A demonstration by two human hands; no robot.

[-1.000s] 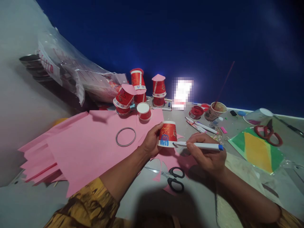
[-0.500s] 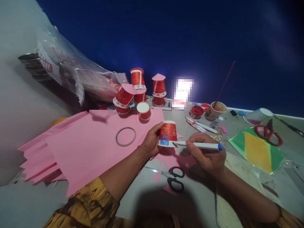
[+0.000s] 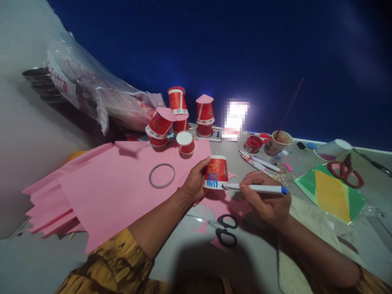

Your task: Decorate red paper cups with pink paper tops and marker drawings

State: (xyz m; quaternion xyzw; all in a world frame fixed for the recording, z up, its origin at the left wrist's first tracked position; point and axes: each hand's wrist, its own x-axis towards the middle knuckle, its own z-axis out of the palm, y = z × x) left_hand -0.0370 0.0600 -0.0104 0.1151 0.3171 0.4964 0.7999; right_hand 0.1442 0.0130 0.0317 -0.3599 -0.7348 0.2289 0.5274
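Observation:
My left hand [image 3: 196,182] is closed around the side of a red paper cup [image 3: 218,168], which is upside down with its white rim at the bottom. Blue lines form an arched drawing on the cup's lower front. My right hand [image 3: 267,200] grips a white marker [image 3: 260,188] with a blue end, its tip at the white rim, right of the drawing. Below the cup, black-handled scissors [image 3: 226,230] lie on the table among pink paper scraps. A grey ring [image 3: 162,176] rests on pink paper [image 3: 107,183] to the left.
Behind stand stacked red cups with pink paper tops [image 3: 205,110] and a shorter red cup [image 3: 185,143]. Several pens [image 3: 257,161], a patterned cup with a stick [image 3: 278,143] and red-handled scissors [image 3: 346,171] lie or stand rightward. A plastic bag [image 3: 92,81] leans at the left wall.
The marker tip has shifted slightly left along the cup's white rim, and a small blue mark shows there. My left hand and the cup have stayed in place.

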